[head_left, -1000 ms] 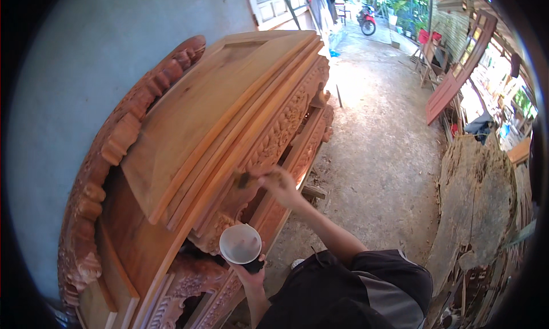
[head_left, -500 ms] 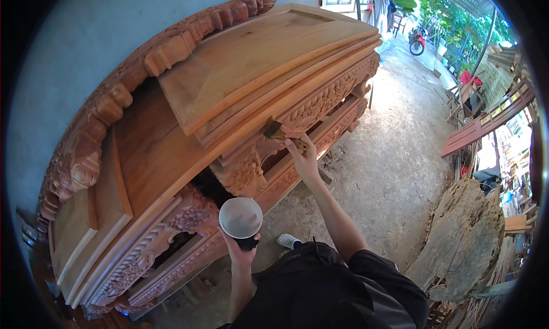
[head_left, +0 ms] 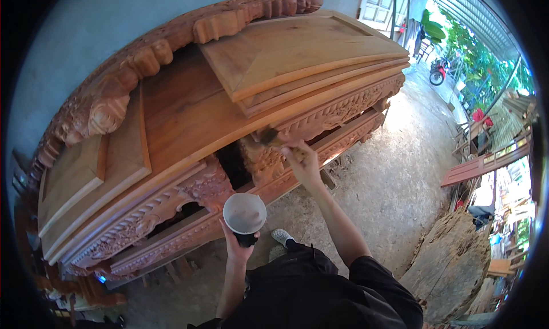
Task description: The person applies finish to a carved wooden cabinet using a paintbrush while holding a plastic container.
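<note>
A paintbrush with dark bristles (head_left: pixel 267 136) is pinched in the fingers of my right hand (head_left: pixel 303 163). Its bristles are at the carved front, just under the top edge of a long wooden cabinet (head_left: pixel 177 109); whether they touch the wood I cannot tell. My left hand (head_left: pixel 235 244) holds a white cup (head_left: pixel 245 214), dark at its lower part, upright in front of the cabinet. The cup's mouth faces up and shows a pale inside; how much liquid it holds is unclear.
Framed wooden panels (head_left: pixel 297 54) lie on the cabinet top, with a long carved rail (head_left: pixel 154 57) behind them by the wall. A rough wood slab (head_left: pixel 452 266) stands at the right. Farther off are a reddish wooden frame (head_left: pixel 486 166) and a red motorbike (head_left: pixel 437 74).
The whole view has shifted, so the cabinet appears farther right. My right hand has moved the brush left along the cabinet front, onto the carved post. The left hand still holds the cup.
</note>
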Tool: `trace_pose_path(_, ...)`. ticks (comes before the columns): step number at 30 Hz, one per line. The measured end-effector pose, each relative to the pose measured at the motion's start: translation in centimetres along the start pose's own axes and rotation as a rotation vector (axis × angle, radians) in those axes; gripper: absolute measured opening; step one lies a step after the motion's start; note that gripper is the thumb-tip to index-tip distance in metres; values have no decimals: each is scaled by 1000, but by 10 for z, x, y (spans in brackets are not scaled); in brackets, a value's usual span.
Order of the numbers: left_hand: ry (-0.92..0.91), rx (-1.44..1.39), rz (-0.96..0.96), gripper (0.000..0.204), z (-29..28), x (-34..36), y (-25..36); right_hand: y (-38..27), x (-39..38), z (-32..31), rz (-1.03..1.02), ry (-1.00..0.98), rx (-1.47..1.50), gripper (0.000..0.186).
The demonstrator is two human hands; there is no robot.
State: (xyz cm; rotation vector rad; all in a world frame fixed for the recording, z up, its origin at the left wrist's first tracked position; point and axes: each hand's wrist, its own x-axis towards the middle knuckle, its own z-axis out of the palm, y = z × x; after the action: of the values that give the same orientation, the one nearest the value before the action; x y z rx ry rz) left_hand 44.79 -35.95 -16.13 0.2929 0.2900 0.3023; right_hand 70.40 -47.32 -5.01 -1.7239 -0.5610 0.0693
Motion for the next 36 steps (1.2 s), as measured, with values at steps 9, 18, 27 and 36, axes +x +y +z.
trace_pose_path(9,-21,23,60,70,8,-16,10,35,40,-34,-205,388,262,15)
trace_pose_path(18,0,5,81,69,2,-19,9,-8,-18,39,-260,165,135,12)
trace_pose_path(27,5,40,83,68,20,-12,-2,44,46,-50,-272,341,320,11)
trace_pose_path(36,-52,103,84,67,32,29,-44,51,18,-13,-196,121,195,18)
